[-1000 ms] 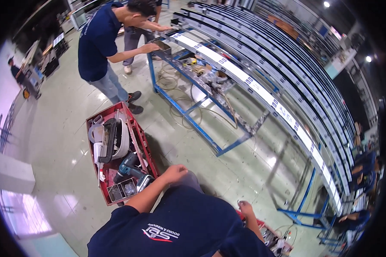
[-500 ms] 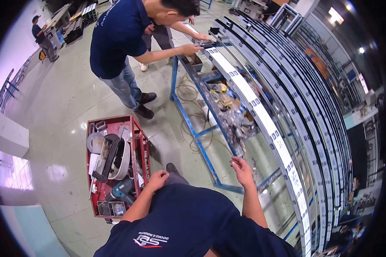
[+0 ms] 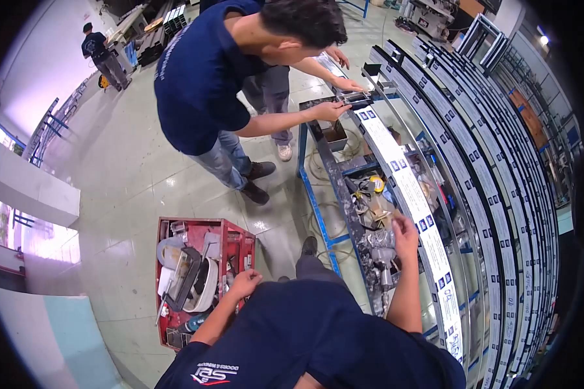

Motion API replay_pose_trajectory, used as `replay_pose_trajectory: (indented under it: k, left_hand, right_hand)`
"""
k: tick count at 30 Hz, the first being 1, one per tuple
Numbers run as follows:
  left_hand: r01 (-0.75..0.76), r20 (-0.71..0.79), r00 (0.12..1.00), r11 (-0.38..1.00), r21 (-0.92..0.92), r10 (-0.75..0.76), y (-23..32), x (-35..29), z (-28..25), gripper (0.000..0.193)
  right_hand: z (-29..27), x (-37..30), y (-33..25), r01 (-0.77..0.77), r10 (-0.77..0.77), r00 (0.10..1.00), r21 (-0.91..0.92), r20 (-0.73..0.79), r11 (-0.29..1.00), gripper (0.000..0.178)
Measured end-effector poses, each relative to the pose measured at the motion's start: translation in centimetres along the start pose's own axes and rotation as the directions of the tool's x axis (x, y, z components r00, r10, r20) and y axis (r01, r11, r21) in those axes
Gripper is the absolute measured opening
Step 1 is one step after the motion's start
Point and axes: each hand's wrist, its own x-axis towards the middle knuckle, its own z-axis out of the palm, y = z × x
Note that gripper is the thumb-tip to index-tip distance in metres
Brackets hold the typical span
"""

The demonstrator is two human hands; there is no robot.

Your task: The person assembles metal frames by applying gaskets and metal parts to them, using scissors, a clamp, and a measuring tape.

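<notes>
My left hand (image 3: 245, 284) hangs beside the red tool cart (image 3: 222, 241), its fingers curled in; whether anything small is in them is hidden. Over the edge of the blue-framed workbench (image 3: 344, 188), my right hand (image 3: 405, 238) is raised with thumb and fingertips drawn together. What it may pinch cannot be made out. Close by on its right runs a long profile (image 3: 405, 185) covered in white printed film, lying along the bench. At its far end a co-worker's two hands hold a small metal fitting (image 3: 357, 98) against it.
Many long film-covered profiles (image 3: 474, 175) are stacked at the right. In the cart lie a dark-framed tool (image 3: 187, 275), a white tray and a teal power drill (image 3: 196, 321). Plastic wrap (image 3: 381, 249) and a yellow tape measure (image 3: 375, 184) lie on the bench's lower shelf. The co-worker (image 3: 207, 84) stands ahead.
The view has shifted forward toward the bench and the co-worker. My right hand now appears over the bench's contents, nearer the white profile. My left hand stays low by the cart.
</notes>
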Motion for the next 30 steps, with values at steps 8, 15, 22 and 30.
replay_pose_trajectory:
  k: [8,15,22,30]
  left_hand:
    - [0.144,-0.033,0.989,0.908,0.394,-0.143,5.9,7.4,-3.3,0.039]
    - [0.244,-0.158,0.968,0.887,0.392,-0.196,10.4,13.6,-4.5,0.041]
    - [0.223,-0.021,0.972,0.899,0.376,-0.232,10.0,18.8,-2.8,0.040]
    - [0.022,0.152,0.976,0.761,0.648,-0.157,16.8,25.7,-5.2,0.041]
  right_hand:
    - [-1.5,22.0,3.4,0.200,-0.312,0.909,-0.370,-0.275,0.907,0.033]
    - [1.4,26.3,6.2,0.061,-0.301,0.920,-0.666,-0.252,0.744,0.063]
    - [1.6,27.1,4.9,0.037,-0.282,0.921,-0.659,-0.270,0.751,0.061]
    - [1.5,27.0,4.3,0.041,-0.295,0.913,-0.654,-0.283,0.755,0.058]
